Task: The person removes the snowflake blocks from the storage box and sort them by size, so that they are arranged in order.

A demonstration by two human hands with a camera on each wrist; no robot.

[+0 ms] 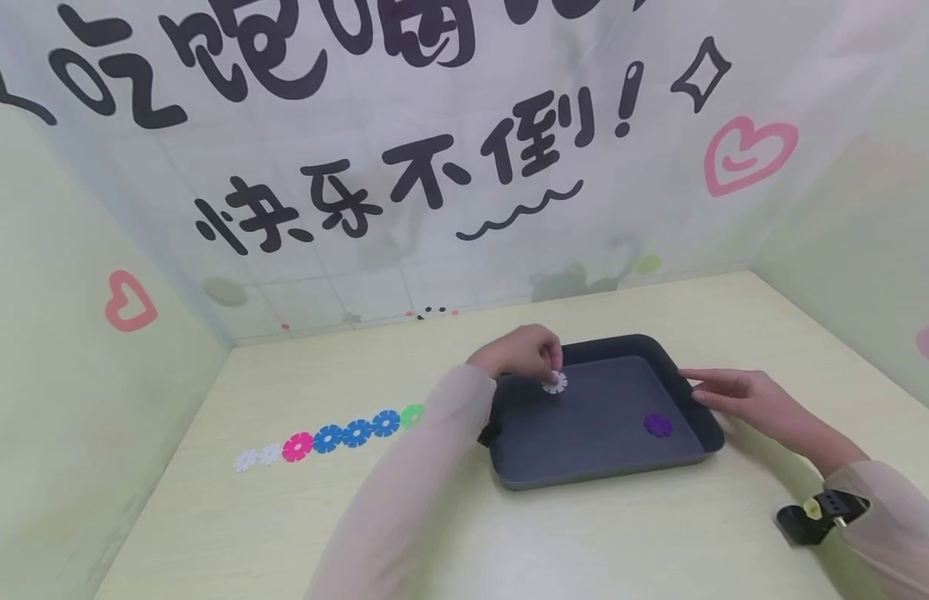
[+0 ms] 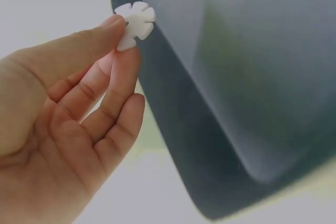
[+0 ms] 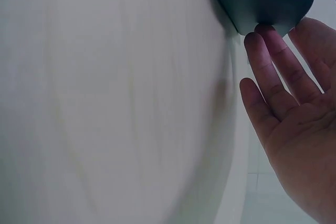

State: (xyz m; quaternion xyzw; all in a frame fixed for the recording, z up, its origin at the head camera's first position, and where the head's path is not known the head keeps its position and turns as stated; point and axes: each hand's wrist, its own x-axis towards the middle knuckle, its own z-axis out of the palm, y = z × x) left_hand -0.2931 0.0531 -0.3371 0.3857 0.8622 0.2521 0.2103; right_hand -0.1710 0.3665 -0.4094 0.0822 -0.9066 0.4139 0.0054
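Note:
My left hand (image 1: 526,350) pinches a white snowflake disc (image 2: 139,22) between thumb and fingertips, over the left part of a dark grey tray (image 1: 599,421). In the left wrist view the disc overlaps the tray's rim. A purple snowflake disc (image 1: 657,425) lies inside the tray near its right side. My right hand (image 1: 764,408) is at the tray's right end, its nearly straight fingertips against the outer wall, as the right wrist view also shows.
Left of the tray, a row of snowflake discs lies on the pale table (image 1: 284,533): two white, a pink disc (image 1: 297,447), three blue and a green disc (image 1: 412,416). A printed wall cloth (image 1: 404,275) stands behind the table, with side walls left and right.

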